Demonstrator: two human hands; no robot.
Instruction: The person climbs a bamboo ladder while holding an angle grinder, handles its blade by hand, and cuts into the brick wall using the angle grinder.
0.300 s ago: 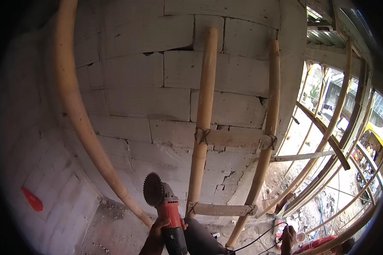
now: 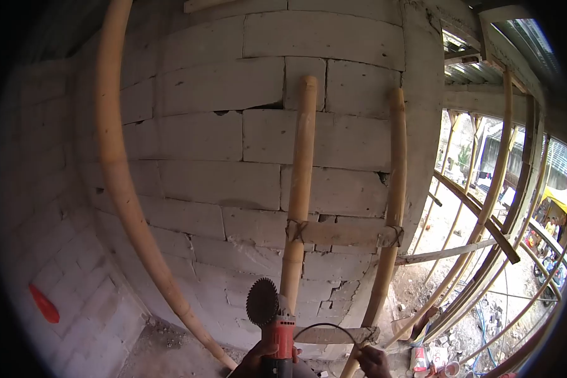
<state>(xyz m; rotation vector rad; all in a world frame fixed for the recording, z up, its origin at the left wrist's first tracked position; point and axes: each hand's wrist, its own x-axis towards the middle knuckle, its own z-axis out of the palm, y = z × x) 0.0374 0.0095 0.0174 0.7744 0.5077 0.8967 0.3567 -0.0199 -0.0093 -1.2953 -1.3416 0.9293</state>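
An angle grinder [image 2: 285,334], red with a black rear body, is seen at six o'clock in the view. It is gripped by the left hand [image 2: 257,360], whose fingers are wrapped around the body. A dark toothed blade [image 2: 262,302] is carried at the grinder's head, turned towards eleven o'clock from the body. At five o'clock, a thin black cable [image 2: 324,324] is held in the nearly closed right hand [image 2: 373,361]; from there it is arched over towards the grinder's side. The exact finger placement of the right hand cannot be told.

Beyond the tool, a bamboo ladder [image 2: 301,148] is stood upright before a wall of pale blocks [image 2: 201,88]. Its upper rung [image 2: 343,234] is tied across at four o'clock, and its lower rung [image 2: 327,335] is seen between five and six, partly crossed by the cable. A long bamboo pole [image 2: 114,157] is slanted from between ten and eleven o'clock down to seven. A red object [image 2: 43,303] is seen against the side wall at eight o'clock. At three o'clock, an opening is crossed by poles, and a yellow cover [image 2: 555,200] is visible through it. A red and white container [image 2: 419,360] is set between four and five.
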